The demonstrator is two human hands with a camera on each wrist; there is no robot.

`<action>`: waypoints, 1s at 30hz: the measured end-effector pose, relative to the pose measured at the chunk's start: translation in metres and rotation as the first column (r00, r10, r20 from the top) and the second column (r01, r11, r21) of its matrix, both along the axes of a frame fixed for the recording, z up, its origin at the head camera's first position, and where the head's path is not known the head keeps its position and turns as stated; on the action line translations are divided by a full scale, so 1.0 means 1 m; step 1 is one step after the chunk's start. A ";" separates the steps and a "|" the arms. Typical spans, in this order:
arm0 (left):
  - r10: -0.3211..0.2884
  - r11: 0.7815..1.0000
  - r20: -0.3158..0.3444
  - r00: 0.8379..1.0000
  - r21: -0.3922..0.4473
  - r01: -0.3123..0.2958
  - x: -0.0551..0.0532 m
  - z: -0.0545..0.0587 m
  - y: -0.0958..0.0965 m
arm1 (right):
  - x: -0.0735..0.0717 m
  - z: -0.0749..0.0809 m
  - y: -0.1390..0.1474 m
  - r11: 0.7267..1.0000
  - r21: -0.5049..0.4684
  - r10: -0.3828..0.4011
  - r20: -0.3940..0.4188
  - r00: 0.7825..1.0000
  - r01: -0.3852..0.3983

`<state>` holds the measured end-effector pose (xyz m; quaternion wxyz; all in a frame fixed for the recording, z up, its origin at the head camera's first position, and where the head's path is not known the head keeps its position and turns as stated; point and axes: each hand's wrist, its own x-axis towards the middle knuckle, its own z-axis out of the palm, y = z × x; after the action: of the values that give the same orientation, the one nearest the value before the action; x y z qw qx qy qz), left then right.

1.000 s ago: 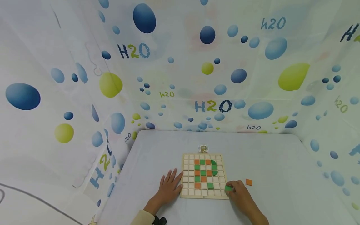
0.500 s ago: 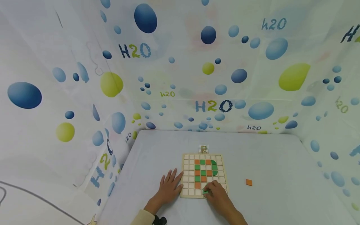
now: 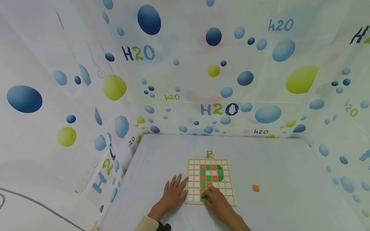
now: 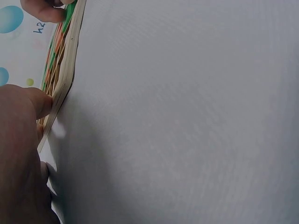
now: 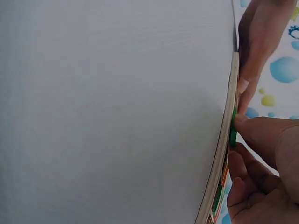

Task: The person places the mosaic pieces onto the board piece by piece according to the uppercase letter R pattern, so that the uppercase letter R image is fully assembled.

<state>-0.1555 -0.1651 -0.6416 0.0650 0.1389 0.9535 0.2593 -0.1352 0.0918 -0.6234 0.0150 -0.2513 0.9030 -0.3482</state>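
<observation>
A wooden grid board (image 3: 228, 185) lies on the table, with orange and green square tiles forming a letter-like shape. Rounded green pieces (image 3: 220, 173) make its right-hand curve. My right hand (image 3: 217, 202) pinches a green tile (image 5: 233, 128) between thumb and fingers at the bottom row, below the orange tiles of the left column. Some lower cells are hidden beneath this hand. Fingers spread, my left hand (image 3: 173, 193) lies against the board's left edge; in the left wrist view its thumb (image 4: 43, 103) touches the board's rim.
A small card (image 3: 209, 153) with a printed grid pattern stands just behind the board. One loose orange tile (image 3: 255, 188) lies on the white table (image 3: 277, 166) to the right. A patterned cloth (image 3: 185, 73) hangs behind the table.
My right hand has carried the green tile from the board's right edge leftward across the bottom row to the left column. The left hand has stayed in place.
</observation>
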 end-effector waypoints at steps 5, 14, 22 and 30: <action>-0.006 1.000 0.010 1.000 0.002 0.006 0.001 0.000 0.000 | 0.000 0.001 0.001 1.000 -0.010 0.004 0.008 1.000 -0.004; 0.002 1.000 -0.008 1.000 -0.009 -0.002 -0.001 -0.003 0.000 | -0.001 0.001 0.008 1.000 -0.003 -0.004 -0.121 0.993 0.004; -0.006 1.000 -0.013 1.000 -0.006 0.005 -0.003 -0.002 -0.001 | -0.014 0.006 0.052 0.977 -0.081 -0.203 -0.099 0.974 0.196; -0.002 1.000 0.008 1.000 -0.013 0.002 -0.001 0.004 0.001 | -0.026 0.013 0.139 0.873 0.175 -0.469 0.051 0.882 0.455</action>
<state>-0.1566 -0.1642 -0.6379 0.0697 0.1385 0.9548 0.2537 -0.1614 0.2310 -0.6107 -0.0073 -0.0099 0.9599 -0.2802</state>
